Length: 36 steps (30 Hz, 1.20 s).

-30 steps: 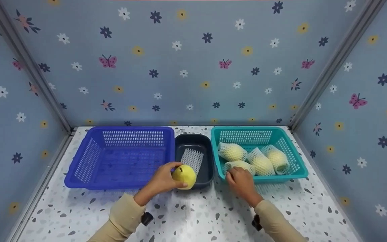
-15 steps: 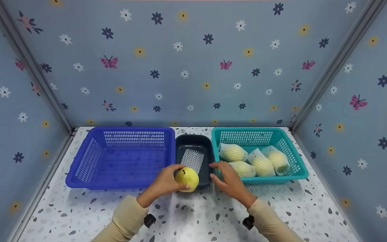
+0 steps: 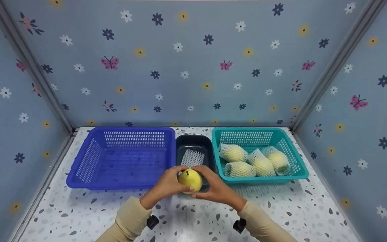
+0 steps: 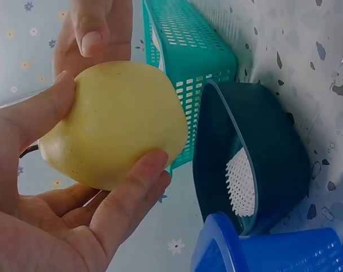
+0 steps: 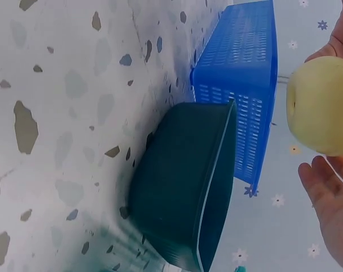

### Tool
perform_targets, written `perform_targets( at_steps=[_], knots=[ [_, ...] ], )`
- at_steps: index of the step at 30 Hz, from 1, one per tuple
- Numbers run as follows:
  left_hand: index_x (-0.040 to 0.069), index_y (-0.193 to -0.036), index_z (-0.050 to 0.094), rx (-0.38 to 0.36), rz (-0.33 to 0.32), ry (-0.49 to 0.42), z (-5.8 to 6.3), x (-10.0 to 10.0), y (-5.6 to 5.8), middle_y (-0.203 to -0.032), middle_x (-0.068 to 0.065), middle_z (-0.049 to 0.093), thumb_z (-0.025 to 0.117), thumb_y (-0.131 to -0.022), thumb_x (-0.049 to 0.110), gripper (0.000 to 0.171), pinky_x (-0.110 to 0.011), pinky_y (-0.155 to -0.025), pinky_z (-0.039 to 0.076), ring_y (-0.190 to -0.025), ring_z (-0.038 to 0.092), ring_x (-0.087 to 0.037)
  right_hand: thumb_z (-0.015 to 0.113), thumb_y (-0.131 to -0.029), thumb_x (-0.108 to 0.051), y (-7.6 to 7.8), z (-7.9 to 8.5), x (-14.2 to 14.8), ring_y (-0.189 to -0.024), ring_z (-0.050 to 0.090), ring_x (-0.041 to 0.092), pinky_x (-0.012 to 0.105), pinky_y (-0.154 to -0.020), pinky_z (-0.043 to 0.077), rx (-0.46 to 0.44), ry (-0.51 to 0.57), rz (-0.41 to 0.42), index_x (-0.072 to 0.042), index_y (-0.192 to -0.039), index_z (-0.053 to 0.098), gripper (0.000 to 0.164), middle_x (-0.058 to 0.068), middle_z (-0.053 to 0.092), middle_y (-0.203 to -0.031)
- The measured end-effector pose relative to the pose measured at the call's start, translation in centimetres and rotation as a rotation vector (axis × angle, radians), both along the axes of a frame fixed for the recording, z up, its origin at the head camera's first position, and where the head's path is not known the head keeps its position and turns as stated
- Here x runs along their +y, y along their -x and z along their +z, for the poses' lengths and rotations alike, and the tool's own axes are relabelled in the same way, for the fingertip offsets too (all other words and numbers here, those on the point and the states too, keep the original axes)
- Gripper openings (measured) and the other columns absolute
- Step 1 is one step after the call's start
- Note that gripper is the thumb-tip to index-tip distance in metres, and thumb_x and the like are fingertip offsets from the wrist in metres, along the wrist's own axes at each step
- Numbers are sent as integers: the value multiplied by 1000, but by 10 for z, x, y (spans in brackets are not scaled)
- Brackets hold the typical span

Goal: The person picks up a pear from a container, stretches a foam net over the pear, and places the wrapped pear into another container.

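A yellow pear (image 3: 190, 180) is held above the near end of the dark tray (image 3: 193, 137), its stem up in the head view. My left hand (image 3: 168, 185) grips it from the left, thumb and fingers spread round it, as the left wrist view also shows. My right hand (image 3: 218, 190) is at the pear's right side, fingers reaching to it and thumb below. In the left wrist view the right thumb stands slightly apart from the pear (image 4: 117, 122). A white foam net sleeve (image 3: 192, 158) lies in the tray, partly hidden by the hands.
To the left stands a blue basket (image 3: 129, 185) with nothing seen in it. A teal basket (image 3: 264, 179) on the right holds several pears in foam nets (image 3: 262, 164). The speckled tabletop (image 3: 186, 218) is backed by patterned walls.
My right hand has left the netted pear at the teal basket's near left corner and moved left to the bare pear. My left hand has shifted slightly right with the pear.
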<state>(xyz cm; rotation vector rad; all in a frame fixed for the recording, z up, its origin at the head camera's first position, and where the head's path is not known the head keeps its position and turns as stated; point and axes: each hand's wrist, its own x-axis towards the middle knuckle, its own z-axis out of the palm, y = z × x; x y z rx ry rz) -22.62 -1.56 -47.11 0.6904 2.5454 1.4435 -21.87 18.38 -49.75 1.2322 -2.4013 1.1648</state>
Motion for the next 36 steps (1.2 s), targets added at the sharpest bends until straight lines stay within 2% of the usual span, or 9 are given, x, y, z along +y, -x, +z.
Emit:
perform_targets(
  at_steps=[4, 8, 16, 21, 27, 31, 34, 36],
  knots=[
    [5, -113, 54, 1, -11, 5, 0, 1, 0, -108, -10, 55, 78, -64, 27, 59, -33, -71, 46, -89, 54, -23, 75, -69, -10, -6, 12, -4, -101, 47, 21, 31, -80, 45, 1, 67, 30, 5, -122, 39, 66, 14, 44, -117],
    [4, -115, 53, -10, -32, -1, 1, 1, 0, -111, -11, 54, 77, -65, 28, 61, -34, -73, 46, -91, 53, -24, 74, -69, -11, -7, 15, -4, -97, 49, 21, 31, -76, 47, -26, 75, 12, 4, -121, 41, 63, 14, 46, -114],
    [0, -121, 47, 43, -96, 18, -9, -4, -4, -117, -15, 50, 80, -61, 26, 74, -40, -80, 43, -99, 51, -27, 74, -70, -16, -11, 9, -3, -99, 50, 21, 31, -78, 47, -151, 82, -10, -1, -122, 41, 63, 9, 47, -115],
    [0, -120, 48, 58, -87, -15, -16, -4, -6, -116, -14, 51, 80, -61, 21, 71, -44, -82, 42, -100, 51, -27, 74, -70, -15, -12, 5, 0, -99, 51, 22, 33, -77, 47, -192, 98, -14, -1, -123, 41, 64, 8, 47, -115],
    [0, -120, 48, 37, -76, -71, -20, -2, -8, -115, -13, 53, 80, -61, 17, 70, -45, -81, 43, -98, 53, -27, 75, -69, -15, -10, 0, 3, -99, 52, 19, 33, -77, 47, -208, 109, -18, -5, -123, 42, 64, 4, 48, -115],
    [1, -120, 49, 44, -69, -92, -22, 0, -9, -113, -12, 54, 81, -60, 18, 70, -44, -80, 44, -95, 54, -26, 75, -69, -23, -2, -18, 9, -100, 51, 17, 30, -78, 47, -228, 100, -21, -14, -124, 41, 65, 0, 47, -115],
    [3, -119, 50, 46, -64, -88, -24, 0, -11, -114, -11, 54, 81, -60, 20, 69, -41, -80, 44, -95, 55, -24, 75, -68, -23, -3, -18, 10, -100, 52, 19, 32, -79, 46, -234, 100, -18, -12, -124, 41, 66, 2, 48, -115],
    [3, -119, 50, 39, -63, -87, -25, 1, -11, -114, -10, 54, 81, -60, 21, 69, -41, -80, 44, -95, 55, -24, 76, -68, -19, -8, -9, 9, -100, 52, 21, 33, -79, 46, -239, 103, -16, -8, -123, 42, 66, 3, 48, -115]
  ],
)
